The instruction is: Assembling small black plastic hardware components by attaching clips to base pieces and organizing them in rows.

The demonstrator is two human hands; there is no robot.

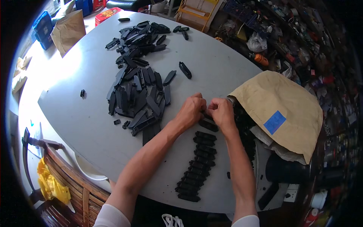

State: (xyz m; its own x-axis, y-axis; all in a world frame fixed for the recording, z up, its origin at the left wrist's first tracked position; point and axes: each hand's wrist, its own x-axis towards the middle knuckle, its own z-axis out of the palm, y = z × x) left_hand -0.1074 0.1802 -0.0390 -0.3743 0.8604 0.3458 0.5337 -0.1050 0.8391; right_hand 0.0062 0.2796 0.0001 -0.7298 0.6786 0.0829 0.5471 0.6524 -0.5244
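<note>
both hands (207, 112) pinch black parts (208, 125) beside the part-filled brown bag (287, 109).

Two bare forearms come up from the lower edge here, uncovered from above the elbow right to the fingers. The left hand (191, 111) carries no glove, ring or watch that shows, and the right hand (222, 113) is just as plain, its wrist free of any strap or band. White short sleeves cap both upper arms at the bottom rim, the cloth smooth and unprinted, with a rounded hem on each. Nothing else of the clothing shows.
</note>
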